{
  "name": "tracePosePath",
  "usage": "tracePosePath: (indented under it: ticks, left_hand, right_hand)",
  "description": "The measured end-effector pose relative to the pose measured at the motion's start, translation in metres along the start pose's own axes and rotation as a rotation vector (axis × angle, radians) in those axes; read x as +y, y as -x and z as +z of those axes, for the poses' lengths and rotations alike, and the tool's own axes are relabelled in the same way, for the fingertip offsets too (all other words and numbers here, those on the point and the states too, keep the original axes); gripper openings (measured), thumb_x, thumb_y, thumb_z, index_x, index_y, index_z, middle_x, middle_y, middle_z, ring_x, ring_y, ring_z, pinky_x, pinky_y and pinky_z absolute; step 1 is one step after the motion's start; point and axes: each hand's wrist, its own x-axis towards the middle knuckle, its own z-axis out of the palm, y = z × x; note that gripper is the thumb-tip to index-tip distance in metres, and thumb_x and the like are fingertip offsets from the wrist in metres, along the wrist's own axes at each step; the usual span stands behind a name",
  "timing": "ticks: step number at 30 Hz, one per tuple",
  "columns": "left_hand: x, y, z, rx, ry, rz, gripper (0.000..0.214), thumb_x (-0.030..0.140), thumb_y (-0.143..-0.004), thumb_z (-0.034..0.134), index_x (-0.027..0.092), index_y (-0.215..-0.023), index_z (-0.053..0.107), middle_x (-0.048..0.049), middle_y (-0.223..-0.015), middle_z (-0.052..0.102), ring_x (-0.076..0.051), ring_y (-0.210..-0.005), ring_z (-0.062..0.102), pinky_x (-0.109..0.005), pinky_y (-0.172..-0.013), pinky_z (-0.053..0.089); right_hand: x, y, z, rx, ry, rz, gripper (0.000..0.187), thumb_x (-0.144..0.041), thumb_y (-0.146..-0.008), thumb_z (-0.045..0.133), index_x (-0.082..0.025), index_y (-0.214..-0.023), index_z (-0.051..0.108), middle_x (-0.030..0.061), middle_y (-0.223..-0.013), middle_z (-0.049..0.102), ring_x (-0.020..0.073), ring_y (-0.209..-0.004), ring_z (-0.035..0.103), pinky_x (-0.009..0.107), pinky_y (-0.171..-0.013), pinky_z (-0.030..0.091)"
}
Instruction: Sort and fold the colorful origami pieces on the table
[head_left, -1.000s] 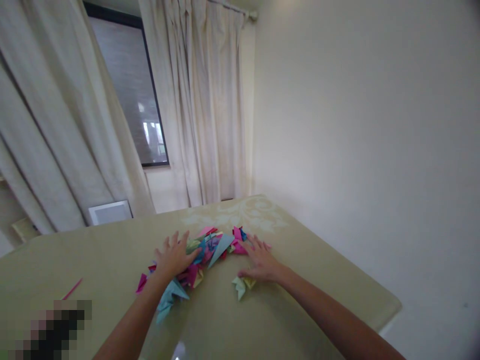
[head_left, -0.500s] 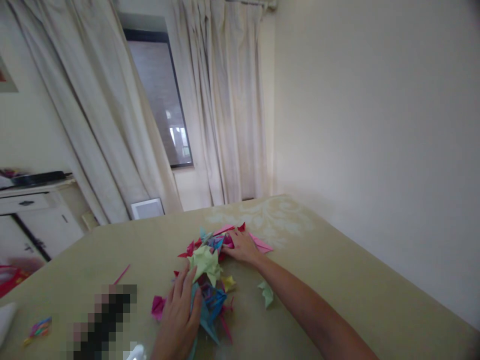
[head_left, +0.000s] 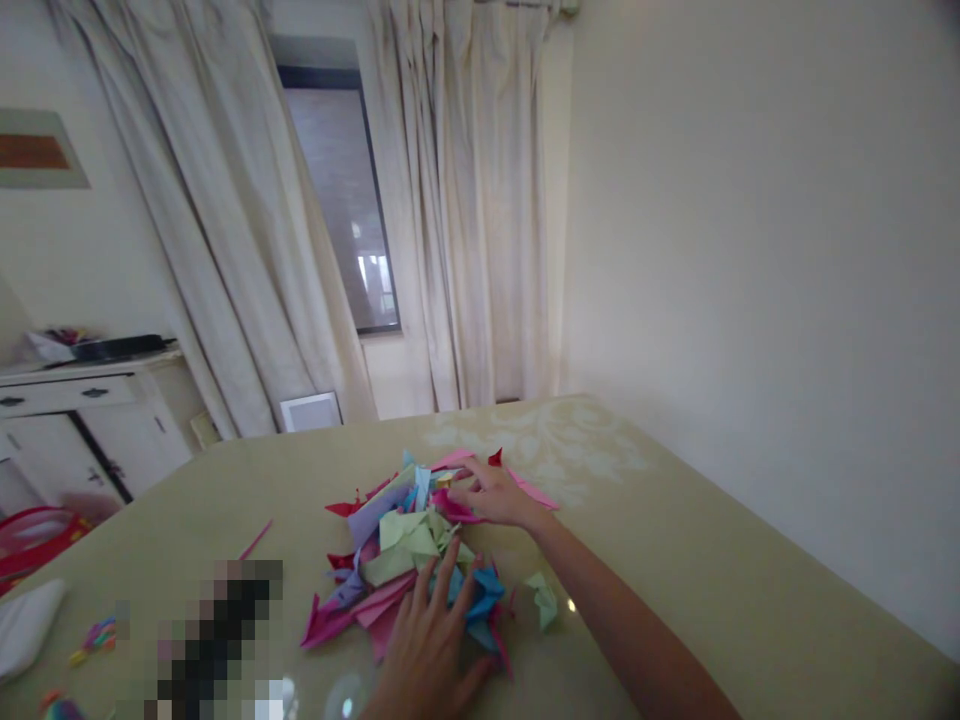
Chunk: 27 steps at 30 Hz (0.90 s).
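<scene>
Origami pieces point(head_left: 409, 540) lie heaped in many colours on the bench point(head_left: 750, 610). The left hand point(head_left: 431, 635) is over the heap's near side, palm down, fingers spread, gripping nothing. The right hand point(head_left: 491, 492) reaches over its far right part, fingers partly bent; whether they hold anything, I cannot tell. A pale green folded piece point(head_left: 541, 602) lies apart, beside the right forearm.
</scene>
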Motion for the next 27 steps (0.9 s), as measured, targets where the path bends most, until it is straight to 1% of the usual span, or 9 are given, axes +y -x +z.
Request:
tracePosePath:
  ticks: [2, 6, 9, 13, 17, 19, 21, 24, 27]
  left_hand:
    - [0.012, -0.025, -0.017, -0.085, -0.004, 0.010, 0.071, 0.041, -0.085, 0.072, 0.038, -0.153, 0.055, -0.0049, -0.167, 0.045, -0.044, -0.143, 0.051, -0.054, -0.115, 0.047]
    - [0.019, -0.076, -0.042, -0.183, -0.075, -0.028, 0.055, 0.031, -0.095, 0.059, 0.026, -0.150, 0.059, -0.0145, -0.149, 0.064, -0.040, -0.131, 0.062, -0.053, -0.109, 0.050]
    - [0.007, -0.104, -0.049, -0.204, -0.112, -0.059, 0.041, 0.025, -0.097, 0.057, 0.018, -0.137, 0.067, -0.0184, -0.132, 0.072, -0.038, -0.125, 0.067, -0.053, -0.104, 0.052]
    - [-0.022, -0.117, -0.057, -0.228, -0.200, -0.111, 0.038, 0.020, -0.095, 0.062, 0.019, -0.132, 0.068, -0.0183, -0.133, 0.070, -0.037, -0.124, 0.067, -0.050, -0.100, 0.054]
    - [-0.045, -0.118, -0.073, -0.172, -0.257, -0.167, 0.039, 0.018, -0.095, 0.060, 0.021, -0.133, 0.066, -0.0157, -0.134, 0.066, -0.034, -0.123, 0.065, -0.045, -0.099, 0.053]
    - [-0.046, -0.120, -0.079, -0.120, -0.174, -0.125, 0.029, 0.021, -0.100, 0.054, 0.021, -0.124, 0.069, -0.0140, -0.129, 0.066, -0.031, -0.121, 0.064, -0.042, -0.102, 0.050]
    - [-0.039, -0.120, -0.078, -0.122, -0.012, -0.030, 0.025, 0.025, -0.102, 0.049, 0.021, -0.114, 0.071, -0.0121, -0.123, 0.068, -0.028, -0.119, 0.065, -0.040, -0.104, 0.049]
    - [-0.021, -0.116, -0.064, -0.255, 0.195, 0.094, 0.021, 0.033, -0.094, 0.062, 0.025, -0.110, 0.073, -0.0098, -0.120, 0.072, -0.030, -0.118, 0.066, -0.041, -0.102, 0.050]
    - [-0.010, -0.110, -0.048, -0.380, 0.180, 0.110, 0.035, 0.024, -0.079, 0.074, 0.028, -0.113, 0.074, -0.0097, -0.124, 0.073, -0.034, -0.119, 0.066, -0.045, -0.102, 0.051]
  right_hand:
    - [-0.009, 0.010, -0.020, 0.059, 0.000, -0.016, 0.043, -0.035, -0.095, 0.076, -0.024, -0.135, 0.066, 0.0080, -0.129, 0.072, 0.0206, -0.095, 0.074, 0.031, -0.080, 0.059]
    - [-0.029, 0.032, -0.065, 0.149, 0.185, 0.047, 0.043, -0.035, -0.092, 0.079, -0.021, -0.132, 0.068, 0.0086, -0.117, 0.076, 0.0230, -0.098, 0.072, 0.032, -0.084, 0.057]
    - [-0.042, 0.053, -0.096, 0.145, 0.325, 0.109, 0.043, -0.038, -0.095, 0.077, -0.022, -0.133, 0.067, 0.0099, -0.120, 0.076, 0.0247, -0.100, 0.072, 0.033, -0.084, 0.055]
    - [-0.050, 0.069, -0.119, 0.129, 0.498, 0.211, 0.048, -0.035, -0.094, 0.078, -0.022, -0.138, 0.063, 0.0119, -0.125, 0.074, 0.0259, -0.103, 0.072, 0.034, -0.087, 0.052]
    - [-0.039, 0.061, -0.110, 0.074, 0.638, 0.278, 0.045, -0.031, -0.092, 0.079, -0.020, -0.133, 0.065, 0.0133, -0.126, 0.073, 0.0275, -0.105, 0.071, 0.034, -0.086, 0.050]
    - [-0.029, 0.053, -0.094, -0.020, 0.684, 0.309, 0.046, -0.035, -0.087, 0.083, -0.020, -0.128, 0.068, 0.0137, -0.123, 0.074, 0.0310, -0.107, 0.070, 0.034, -0.084, 0.049]
    - [-0.019, 0.045, -0.076, -0.141, 0.701, 0.328, 0.049, -0.038, -0.080, 0.089, -0.022, -0.123, 0.071, 0.0121, -0.117, 0.076, 0.0334, -0.105, 0.071, 0.034, -0.080, 0.049]
    - [-0.006, 0.040, -0.054, -0.229, 0.723, 0.347, 0.036, -0.032, -0.078, 0.089, -0.026, -0.111, 0.076, 0.0071, -0.105, 0.078, 0.0314, -0.094, 0.073, 0.031, -0.072, 0.047]
    - [0.002, 0.038, -0.052, -0.170, 0.779, 0.383, 0.012, -0.020, -0.087, 0.076, -0.024, -0.098, 0.078, 0.0085, -0.099, 0.078, 0.0291, -0.089, 0.072, 0.031, -0.069, 0.043]
